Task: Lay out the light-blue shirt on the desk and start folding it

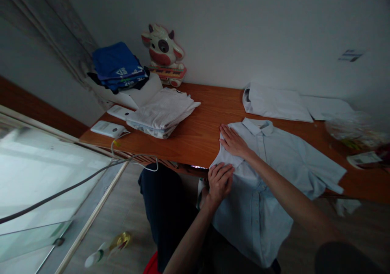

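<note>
A pale blue short-sleeved shirt [274, 164] lies face up across the front edge of the wooden table [198, 132], its lower part hanging off toward me. My right hand [233, 141] rests flat with fingers stretched on the shirt's left shoulder. Just below it, my left hand [219, 180] lies on the folded left sleeve at the table's edge, fingers bent and pressing the cloth down.
A stack of folded white garments [163, 111] sits at left, with folded blue clothes [118, 66] and a cow-shaped toy keyboard [164, 55] behind it. Another folded white shirt [274, 102] lies at the back. White devices with a cable [109, 128] sit at the left corner. A clear bag [353, 128] is at right.
</note>
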`<state>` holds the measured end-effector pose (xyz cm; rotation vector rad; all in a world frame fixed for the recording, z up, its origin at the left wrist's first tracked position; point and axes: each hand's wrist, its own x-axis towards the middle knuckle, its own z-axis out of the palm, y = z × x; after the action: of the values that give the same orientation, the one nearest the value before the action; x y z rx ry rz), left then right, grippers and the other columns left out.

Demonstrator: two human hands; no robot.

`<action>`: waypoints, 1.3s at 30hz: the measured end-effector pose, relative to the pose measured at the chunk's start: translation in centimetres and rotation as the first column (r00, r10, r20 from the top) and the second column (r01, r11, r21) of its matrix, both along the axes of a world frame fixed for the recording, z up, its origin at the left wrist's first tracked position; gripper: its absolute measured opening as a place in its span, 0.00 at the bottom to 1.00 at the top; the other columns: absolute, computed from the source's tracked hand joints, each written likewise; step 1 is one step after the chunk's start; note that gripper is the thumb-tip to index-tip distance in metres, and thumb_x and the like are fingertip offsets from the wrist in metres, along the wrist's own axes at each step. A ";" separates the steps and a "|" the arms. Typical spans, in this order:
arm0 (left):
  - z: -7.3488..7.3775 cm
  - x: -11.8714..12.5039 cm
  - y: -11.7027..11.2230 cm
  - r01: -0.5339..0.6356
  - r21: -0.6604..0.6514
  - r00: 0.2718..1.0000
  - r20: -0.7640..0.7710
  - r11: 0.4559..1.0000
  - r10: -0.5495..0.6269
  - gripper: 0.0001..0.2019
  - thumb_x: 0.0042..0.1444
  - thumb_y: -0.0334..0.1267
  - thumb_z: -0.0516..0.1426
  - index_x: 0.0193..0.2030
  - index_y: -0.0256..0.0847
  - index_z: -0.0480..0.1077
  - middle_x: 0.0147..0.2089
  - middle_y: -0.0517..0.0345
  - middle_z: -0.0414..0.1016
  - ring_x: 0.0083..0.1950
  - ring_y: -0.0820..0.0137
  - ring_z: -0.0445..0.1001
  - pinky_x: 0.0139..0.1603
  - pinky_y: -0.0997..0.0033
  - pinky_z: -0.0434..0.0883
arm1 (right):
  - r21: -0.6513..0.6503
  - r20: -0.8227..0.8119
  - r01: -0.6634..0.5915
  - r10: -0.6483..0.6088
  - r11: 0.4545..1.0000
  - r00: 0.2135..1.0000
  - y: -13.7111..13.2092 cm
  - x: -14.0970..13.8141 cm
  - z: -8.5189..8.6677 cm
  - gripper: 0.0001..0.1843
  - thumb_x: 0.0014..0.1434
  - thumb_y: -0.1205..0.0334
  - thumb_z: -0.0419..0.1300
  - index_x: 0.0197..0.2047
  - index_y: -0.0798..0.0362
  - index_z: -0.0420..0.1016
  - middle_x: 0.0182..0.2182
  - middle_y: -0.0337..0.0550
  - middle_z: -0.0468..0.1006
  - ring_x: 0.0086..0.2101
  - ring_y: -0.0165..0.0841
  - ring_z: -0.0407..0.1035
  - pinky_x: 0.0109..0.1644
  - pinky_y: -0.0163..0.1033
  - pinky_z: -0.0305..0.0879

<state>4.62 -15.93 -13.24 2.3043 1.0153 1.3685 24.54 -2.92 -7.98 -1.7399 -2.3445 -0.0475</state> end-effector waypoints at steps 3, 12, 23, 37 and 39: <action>0.3 0.0 -0.1 -0.004 -0.016 1.000 -0.004 1.000 0.004 0.22 0.65 0.29 0.62 0.62 0.54 0.78 0.61 0.61 0.84 0.68 0.59 0.76 0.73 0.50 0.61 | 0.001 0.012 0.007 -0.007 1.000 1.000 0.0 0.0 -0.1 0.39 0.79 0.47 0.40 0.83 0.63 0.45 0.81 0.53 0.42 0.79 0.43 0.40 0.83 0.55 0.42; 0.5 0.3 -0.2 -0.034 -0.037 0.999 0.029 0.999 0.035 0.18 0.65 0.27 0.59 0.57 0.50 0.79 0.59 0.58 0.86 0.66 0.60 0.78 0.73 0.50 0.62 | -0.012 0.005 0.001 -0.001 1.000 1.000 0.1 0.1 -0.2 0.40 0.79 0.47 0.40 0.84 0.60 0.41 0.81 0.51 0.41 0.79 0.44 0.39 0.82 0.56 0.42; 1.5 0.8 -0.4 -0.074 -0.058 0.994 0.073 0.996 0.078 0.16 0.62 0.28 0.64 0.53 0.51 0.79 0.55 0.60 0.87 0.64 0.62 0.79 0.72 0.51 0.63 | -0.014 0.004 -0.002 0.002 1.000 1.000 0.1 -0.1 0.1 0.40 0.78 0.47 0.40 0.83 0.61 0.42 0.81 0.53 0.42 0.79 0.44 0.39 0.82 0.56 0.42; 2.2 1.1 -0.4 -0.120 -0.121 0.989 0.077 0.985 0.130 0.11 0.63 0.30 0.64 0.49 0.51 0.81 0.51 0.58 0.88 0.60 0.59 0.81 0.70 0.47 0.65 | -0.021 -0.014 0.002 -0.002 1.000 1.000 -0.1 -0.2 0.4 0.39 0.78 0.48 0.41 0.84 0.58 0.40 0.81 0.51 0.42 0.79 0.45 0.39 0.82 0.58 0.42; 2.2 1.0 -0.4 -0.108 -0.127 0.991 0.069 0.986 0.118 0.12 0.63 0.30 0.65 0.50 0.51 0.82 0.52 0.59 0.88 0.61 0.59 0.81 0.71 0.46 0.65 | -0.021 -0.017 0.003 -0.004 1.000 1.000 -0.1 -0.2 0.4 0.39 0.78 0.48 0.41 0.84 0.59 0.41 0.81 0.52 0.42 0.79 0.45 0.39 0.82 0.58 0.42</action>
<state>5.65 -16.38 -10.99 2.1192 1.1874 1.3832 24.37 -2.99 -7.57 -1.7472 -2.3385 -0.0093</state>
